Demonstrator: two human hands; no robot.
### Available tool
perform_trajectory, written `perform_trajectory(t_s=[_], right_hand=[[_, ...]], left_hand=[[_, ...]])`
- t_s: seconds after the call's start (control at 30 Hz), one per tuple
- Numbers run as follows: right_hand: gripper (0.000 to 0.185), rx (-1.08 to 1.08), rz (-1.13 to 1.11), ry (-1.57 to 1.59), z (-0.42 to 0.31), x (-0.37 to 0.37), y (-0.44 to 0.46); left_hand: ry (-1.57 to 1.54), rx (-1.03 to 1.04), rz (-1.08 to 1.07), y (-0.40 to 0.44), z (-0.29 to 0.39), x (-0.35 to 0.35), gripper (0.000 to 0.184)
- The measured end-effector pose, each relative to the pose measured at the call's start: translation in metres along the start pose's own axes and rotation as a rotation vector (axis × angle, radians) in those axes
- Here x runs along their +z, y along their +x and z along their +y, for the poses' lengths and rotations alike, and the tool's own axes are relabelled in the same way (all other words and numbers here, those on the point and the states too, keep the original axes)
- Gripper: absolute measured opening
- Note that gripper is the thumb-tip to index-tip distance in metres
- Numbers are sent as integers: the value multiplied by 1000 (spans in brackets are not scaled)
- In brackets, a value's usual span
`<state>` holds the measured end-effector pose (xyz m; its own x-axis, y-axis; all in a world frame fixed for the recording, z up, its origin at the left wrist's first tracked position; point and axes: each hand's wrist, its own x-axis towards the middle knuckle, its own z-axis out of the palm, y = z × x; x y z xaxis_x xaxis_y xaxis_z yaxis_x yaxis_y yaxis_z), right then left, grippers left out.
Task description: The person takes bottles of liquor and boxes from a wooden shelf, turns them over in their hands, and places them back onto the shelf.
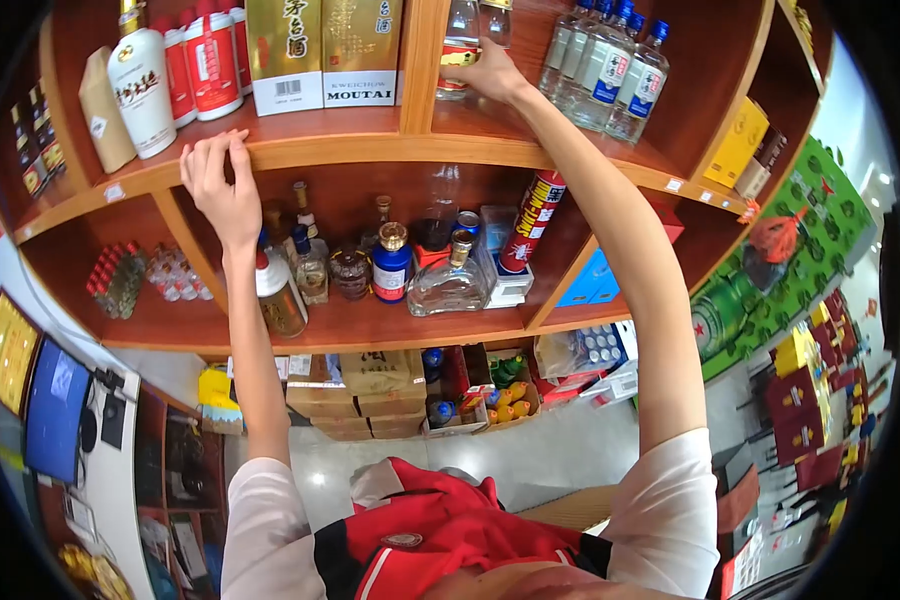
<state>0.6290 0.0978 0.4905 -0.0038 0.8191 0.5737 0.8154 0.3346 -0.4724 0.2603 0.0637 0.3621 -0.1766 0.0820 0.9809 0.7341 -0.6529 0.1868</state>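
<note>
Prob. a liquor shop or restaurant's drinks display: wood shelves [340,150] w/ assorted btls [460,45] & gold Moutai boxes [362,55], small tags [674,185] along shelf edges, cartons [383,405] on flr [560,455] below, monitors [56,405] by white tabletop [120,475] at L, big beer-btl wall graphic [820,215] at R.

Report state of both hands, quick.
Left hand: open, holding nothing, at the front edge of the upper shelf.
Right hand: around clear bottles; can't tell whether it grips one.
</note>
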Motion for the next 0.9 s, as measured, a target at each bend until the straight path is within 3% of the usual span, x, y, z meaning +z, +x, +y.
perform_trajectory(t_s=[0.07,0.13,0.2,0.27,0.4,0.47,0.5,0.53,0.57,0.67,0.73,0.77,0.9], right_hand=[[100,62,-82,-19,-9,-10,-9],[102,-10,-61,-16,-4,-18,-14],[103,-120,15,12,19,-16,-12],[102,-81,-2,49,16,-28,-27],[83,-98,7,230,24,-43,-54],[100,-60,14,293,15,-56,-71],[100,-69,13,301,13,-61,-79],[89,-95,30,291,10,-65,-87],[79,-119,47,281,8,-68,-97],[82,43,-63,387,-28,-97,-148],[83,-85,15,414,-27,-93,-172],[84,-78,33,429,-27,-89,-190],[86,-75,55,711,-8,-64,-259]], left_hand=[[25,-38,0,-1,11,-4,18],[-87,-165,136,0,48,-11,15],[-82,-32,148,1,103,-23,17],[-236,61,97,6,163,-24,17],[-501,162,-64,45,240,31,21],[-472,66,-94,69,260,70,36],[-322,128,-52,79,257,95,37],[-430,-52,-188,89,252,112,71],[-538,-129,-256,98,247,129,72],[-1051,-542,-636,111,274,117,68],[-1199,-568,-545,92,274,122,60],[-963,-466,-488,86,267,123,53],[-1065,-728,-461,45,304,56,60]])
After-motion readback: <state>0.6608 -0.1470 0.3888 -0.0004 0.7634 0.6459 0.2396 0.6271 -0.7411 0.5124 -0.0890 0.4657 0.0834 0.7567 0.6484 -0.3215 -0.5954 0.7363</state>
